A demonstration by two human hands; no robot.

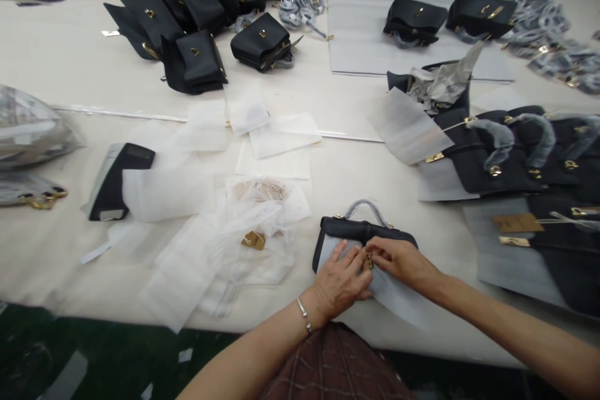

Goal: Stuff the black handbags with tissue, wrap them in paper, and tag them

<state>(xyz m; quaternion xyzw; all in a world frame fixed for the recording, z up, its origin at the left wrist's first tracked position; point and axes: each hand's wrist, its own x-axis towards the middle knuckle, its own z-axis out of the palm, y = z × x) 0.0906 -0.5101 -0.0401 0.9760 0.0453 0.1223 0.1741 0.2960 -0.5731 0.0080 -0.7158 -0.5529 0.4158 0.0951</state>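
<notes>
A small black handbag [323,250] with a wrapped top handle [365,202] stands at the table's front edge, facing me. Pale tissue paper [403,300] covers part of its front and hangs down toward me. My left hand [340,281] is on the bag's front, over the paper, its curled fingers gripping near the middle. From the right, my right hand [398,260] pinches the gold clasp [369,259] at the bag's centre. The fingertips of both hands nearly meet there, and they hide part of the clasp.
Loose white tissue sheets [182,262] and a plastic bag [276,262] with a brown tag lie to the left. Handbags with wrapped handles [497,144] crowd the right side. A pile of black bags [197,0] sits at the back, near wrapped straps [304,0].
</notes>
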